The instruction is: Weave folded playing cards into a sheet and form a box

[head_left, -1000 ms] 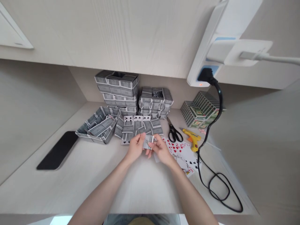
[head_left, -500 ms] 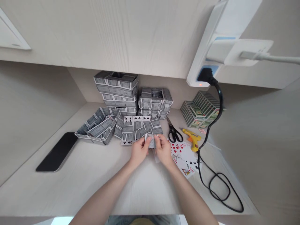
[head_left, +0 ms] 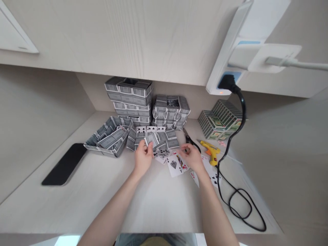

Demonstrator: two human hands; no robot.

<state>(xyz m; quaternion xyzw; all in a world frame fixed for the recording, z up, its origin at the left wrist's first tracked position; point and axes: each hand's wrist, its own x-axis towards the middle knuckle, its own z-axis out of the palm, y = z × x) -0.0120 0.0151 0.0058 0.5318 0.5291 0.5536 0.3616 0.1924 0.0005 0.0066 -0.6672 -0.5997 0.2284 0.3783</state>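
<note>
Left of the scissors (head_left: 193, 142), our left hand (head_left: 144, 155) grips a card (head_left: 152, 139), its lower edge hidden by fingers; our right hand (head_left: 191, 155), half-open, partly covers the scissors' handles.

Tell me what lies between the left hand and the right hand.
Between the left hand and the right hand lie face-up playing cards, the ace of spades among them, as the head view shows.

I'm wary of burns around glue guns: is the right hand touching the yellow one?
Apart. The head view shows loose playing cards and bare tabletop between the right hand and the yellow glue gun.
</note>
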